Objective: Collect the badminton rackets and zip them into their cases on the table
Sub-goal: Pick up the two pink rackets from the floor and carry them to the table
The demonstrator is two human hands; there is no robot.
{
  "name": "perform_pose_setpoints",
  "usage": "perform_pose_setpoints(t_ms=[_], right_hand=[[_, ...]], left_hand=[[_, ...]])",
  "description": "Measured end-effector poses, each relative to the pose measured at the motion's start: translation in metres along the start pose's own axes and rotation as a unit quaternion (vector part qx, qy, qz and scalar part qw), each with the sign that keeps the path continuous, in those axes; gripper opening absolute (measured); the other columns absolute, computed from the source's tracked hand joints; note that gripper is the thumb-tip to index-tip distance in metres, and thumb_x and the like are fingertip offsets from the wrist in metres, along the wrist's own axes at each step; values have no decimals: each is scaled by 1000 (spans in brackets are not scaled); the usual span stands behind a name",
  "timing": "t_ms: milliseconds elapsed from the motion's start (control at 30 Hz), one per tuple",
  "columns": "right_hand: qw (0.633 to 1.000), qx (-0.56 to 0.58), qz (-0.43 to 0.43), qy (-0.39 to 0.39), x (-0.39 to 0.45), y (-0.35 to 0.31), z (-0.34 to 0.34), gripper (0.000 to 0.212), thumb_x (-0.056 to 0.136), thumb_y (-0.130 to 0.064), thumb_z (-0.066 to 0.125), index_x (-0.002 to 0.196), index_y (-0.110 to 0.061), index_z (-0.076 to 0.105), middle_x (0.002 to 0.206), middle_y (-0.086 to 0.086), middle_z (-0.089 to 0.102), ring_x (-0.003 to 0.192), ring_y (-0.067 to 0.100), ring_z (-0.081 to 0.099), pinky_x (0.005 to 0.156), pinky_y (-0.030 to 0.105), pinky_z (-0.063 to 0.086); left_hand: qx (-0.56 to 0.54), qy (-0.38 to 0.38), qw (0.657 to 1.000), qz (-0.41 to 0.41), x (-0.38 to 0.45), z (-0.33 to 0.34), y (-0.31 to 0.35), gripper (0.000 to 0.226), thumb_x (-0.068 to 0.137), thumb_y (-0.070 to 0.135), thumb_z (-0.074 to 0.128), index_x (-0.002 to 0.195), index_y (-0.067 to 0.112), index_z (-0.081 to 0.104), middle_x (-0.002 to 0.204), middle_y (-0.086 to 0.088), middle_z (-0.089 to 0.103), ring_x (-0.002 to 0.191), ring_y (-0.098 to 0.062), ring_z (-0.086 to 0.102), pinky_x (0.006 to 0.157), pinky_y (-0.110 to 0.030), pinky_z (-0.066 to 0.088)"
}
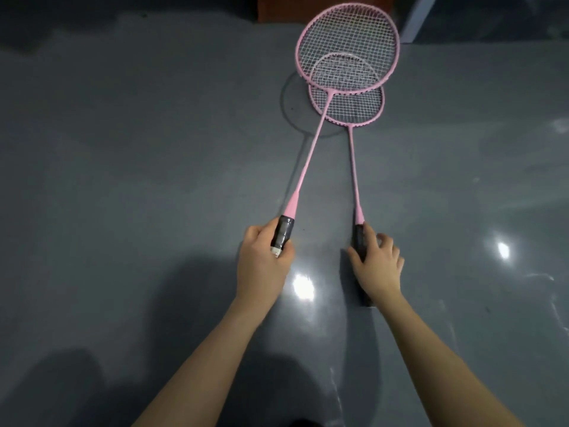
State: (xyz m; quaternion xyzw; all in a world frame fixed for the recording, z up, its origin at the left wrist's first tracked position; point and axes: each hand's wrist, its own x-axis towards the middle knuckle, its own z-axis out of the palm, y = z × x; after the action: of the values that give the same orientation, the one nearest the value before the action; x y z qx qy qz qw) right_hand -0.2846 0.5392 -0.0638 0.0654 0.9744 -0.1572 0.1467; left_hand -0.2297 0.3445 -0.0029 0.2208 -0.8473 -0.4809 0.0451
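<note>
Both hands extend forward, each grasping one racket by its black grip. Left hand [263, 260]: fingers wrapped around the grip of the left racket [348, 47], which is raised off the floor and angles ahead and to the right. Right hand [377, 261]: fingers curled over the grip of the right racket [349, 107], which appears to lie flat, shaft running straight ahead of the hand. Ahead of the hands, the raised head overlaps the lower head. Floor [138, 149]: glossy grey, with light reflections between and right of the hands. Beyond the rackets: a brown panel [277, 7] and a pale post [414, 16].
</note>
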Motion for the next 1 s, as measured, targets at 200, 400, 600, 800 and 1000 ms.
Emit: perform_pose_setpoints(t_ms=[200,400,600,800,1000], right_hand=[[1000,11,-13,11,0,-5,13,65,90,-30,56,147,-25,24,110,15,49,93,39,53,88,43,38],[982,184,-10,39,-18,-38,-2,56,92,-23,51,144,-30,31,97,12,49,77,27,50,69,36,46],[965,246,-19,93,-49,-90,-53,52,90,-17,53,140,-27,41,90,9,46,72,18,43,58,27,32],[951,284,-15,118,-121,-151,-166,52,90,-18,54,138,-32,42,96,5,47,71,7,46,58,9,38],[935,336,-18,115,-209,-214,-302,53,89,-15,56,138,-31,42,93,6,47,70,-2,44,65,1,37]], left_hand=[[20,18,999,-24,1,-8,-2,36,83,12,62,118,21,60,95,-1,50,71,-12,51,67,-10,37],[52,-3,997,-61,5,-36,-2,31,87,18,57,118,18,55,105,-1,47,77,-16,47,74,-25,37],[48,12,998,-35,2,-91,13,29,88,20,57,117,19,58,93,-1,46,74,-16,46,74,-30,40],[11,63,997,33,-22,-186,103,38,82,12,63,119,15,57,93,-2,46,72,-4,38,67,-8,29],[-2,71,996,47,-63,-289,241,46,82,9,64,125,23,55,92,2,46,72,-2,49,69,1,31]])
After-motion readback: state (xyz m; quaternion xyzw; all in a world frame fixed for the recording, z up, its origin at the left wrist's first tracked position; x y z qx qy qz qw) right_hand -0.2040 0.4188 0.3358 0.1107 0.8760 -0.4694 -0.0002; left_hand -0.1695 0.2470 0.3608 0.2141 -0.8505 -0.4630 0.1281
